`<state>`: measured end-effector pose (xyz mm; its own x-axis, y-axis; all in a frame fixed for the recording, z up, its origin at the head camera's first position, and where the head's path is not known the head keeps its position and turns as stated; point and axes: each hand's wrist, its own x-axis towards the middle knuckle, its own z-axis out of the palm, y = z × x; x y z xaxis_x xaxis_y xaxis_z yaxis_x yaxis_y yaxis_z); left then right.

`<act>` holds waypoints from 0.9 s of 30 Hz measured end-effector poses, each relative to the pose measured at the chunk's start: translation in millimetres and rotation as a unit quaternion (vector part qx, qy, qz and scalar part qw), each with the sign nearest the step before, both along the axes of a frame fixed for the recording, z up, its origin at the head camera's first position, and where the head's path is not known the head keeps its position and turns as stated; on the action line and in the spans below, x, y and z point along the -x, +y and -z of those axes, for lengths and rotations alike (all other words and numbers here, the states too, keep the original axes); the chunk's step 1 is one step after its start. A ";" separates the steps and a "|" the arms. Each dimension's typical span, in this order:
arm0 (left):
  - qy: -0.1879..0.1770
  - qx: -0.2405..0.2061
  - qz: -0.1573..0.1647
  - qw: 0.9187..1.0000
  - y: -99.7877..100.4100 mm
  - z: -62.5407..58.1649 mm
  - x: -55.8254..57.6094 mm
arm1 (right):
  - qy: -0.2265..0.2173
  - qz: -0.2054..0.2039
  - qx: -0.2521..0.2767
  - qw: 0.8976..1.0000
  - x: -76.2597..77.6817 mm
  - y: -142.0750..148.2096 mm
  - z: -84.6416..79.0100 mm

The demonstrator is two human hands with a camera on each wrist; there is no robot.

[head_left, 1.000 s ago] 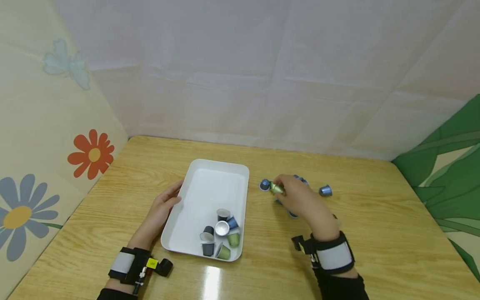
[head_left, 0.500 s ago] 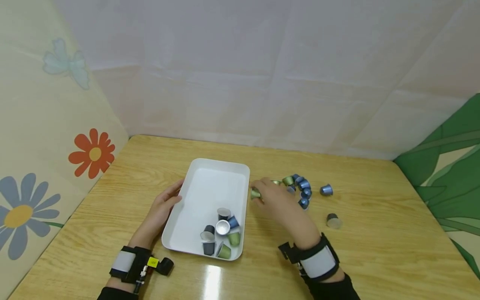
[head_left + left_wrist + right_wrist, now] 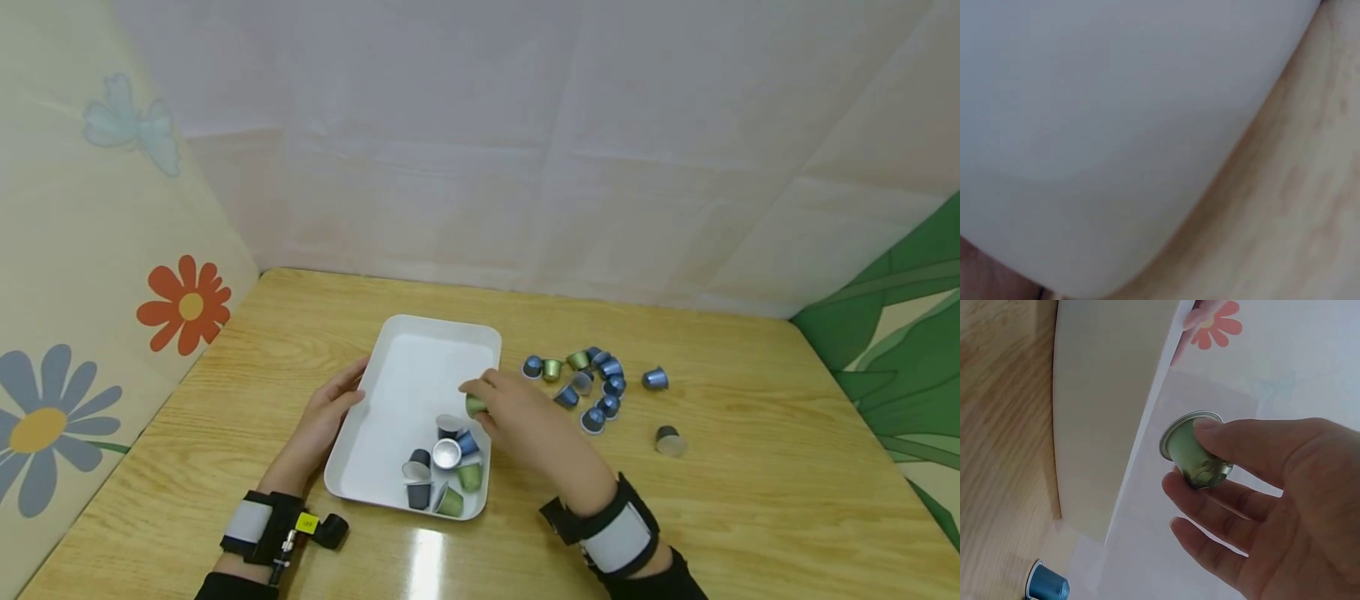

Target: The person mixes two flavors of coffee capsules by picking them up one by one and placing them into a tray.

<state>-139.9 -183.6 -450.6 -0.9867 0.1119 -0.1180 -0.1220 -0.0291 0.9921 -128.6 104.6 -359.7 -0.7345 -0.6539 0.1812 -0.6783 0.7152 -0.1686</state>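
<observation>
My right hand (image 3: 525, 425) pinches a green coffee capsule (image 3: 1194, 450) between thumb and fingers, above the right rim of a white tray (image 3: 405, 375). In the right wrist view the capsule's silver rim faces the tray. My left hand (image 3: 326, 417) holds the tray's left edge, its thumb at the rim; its other fingers are partly hidden. Inside the tray's near right corner lie several capsules, among them a green capsule (image 3: 469, 477), a blue capsule (image 3: 467, 443) and a dark capsule (image 3: 418, 495). The left wrist view shows mostly the tray's wall (image 3: 1116, 125), blurred.
Right of the tray, several blue and green capsules lie in a loose cluster, including a green capsule (image 3: 552, 370) and a blue capsule (image 3: 592, 420). Farther right are a lone blue capsule (image 3: 656, 378) and a black capsule (image 3: 670, 442). A pale cloth (image 3: 525, 167) hangs behind the table.
My right hand has lifted a green capsule from the cluster and carried it left to the tray's right rim, uncovering the other capsules. My left hand has stayed at the tray.
</observation>
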 end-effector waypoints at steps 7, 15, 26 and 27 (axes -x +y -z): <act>-0.001 -0.002 0.001 1.000 -0.2 -1.0 0.1 | 0.008 -0.029 -0.002 1.000 -3.6 -10.1 3.0; 0.007 -0.003 0.003 1.000 0.0 -1.3 -0.2 | 0.001 -0.045 -0.009 0.999 -10.3 -20.5 4.7; -0.001 0.001 0.003 1.000 0.7 -3.0 -0.8 | 0.048 -0.084 -0.041 0.995 -18.6 -31.7 12.6; -0.003 0.000 0.003 1.000 0.8 -3.1 -0.9 | 0.050 -0.085 -0.043 0.994 -19.4 -32.7 13.3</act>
<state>-139.0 -182.8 -447.5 -0.9854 0.1173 -0.1235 -0.1275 -0.0276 0.9915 -109.2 71.8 -373.0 -0.5930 -0.7833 0.1865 -0.8011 0.5974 -0.0378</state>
